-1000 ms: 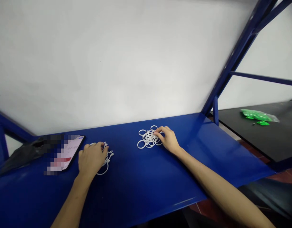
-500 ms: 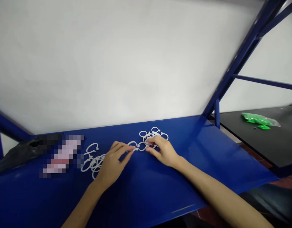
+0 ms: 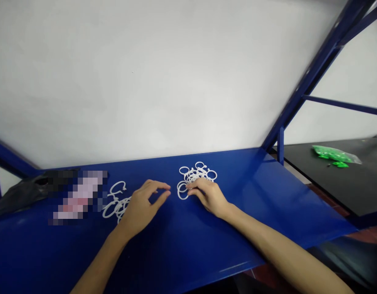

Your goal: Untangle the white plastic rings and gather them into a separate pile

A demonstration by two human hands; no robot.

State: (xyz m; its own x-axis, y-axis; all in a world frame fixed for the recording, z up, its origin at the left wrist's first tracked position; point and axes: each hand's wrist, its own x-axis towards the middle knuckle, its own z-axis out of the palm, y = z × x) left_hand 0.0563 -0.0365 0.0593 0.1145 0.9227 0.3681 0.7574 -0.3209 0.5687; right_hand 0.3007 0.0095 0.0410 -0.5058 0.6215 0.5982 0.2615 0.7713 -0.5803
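Observation:
Between the thumb and fingers of my right hand point(image 3: 211, 198) is a white plastic curtain ring point(image 3: 183, 199), pinched at its right side. It overlaps another ring at the near edge of a heap of similar white rings point(image 3: 192, 176), which my fingers partly cover. My left hand point(image 3: 142, 210) hovers over the blue table, thumb and index finger apart, with nothing between them. Just left of it lies a second group of white rings point(image 3: 116, 207), some of them opened; my left hand hides part of this group.
The blue table point(image 3: 182, 245) meets a white wall at the back. A black plastic bag point(image 3: 23, 194) and a pixelated pinkish item point(image 3: 81, 196) lie at the left. On the black table point(image 3: 329, 183) at right rests a clear bag of green pieces point(image 3: 335, 154). Blue metal posts point(image 3: 311, 73) rise between.
My left hand has let go of its ring and drawn back slightly left. The rings it held now lie by the right heap, one pinched in my right hand.

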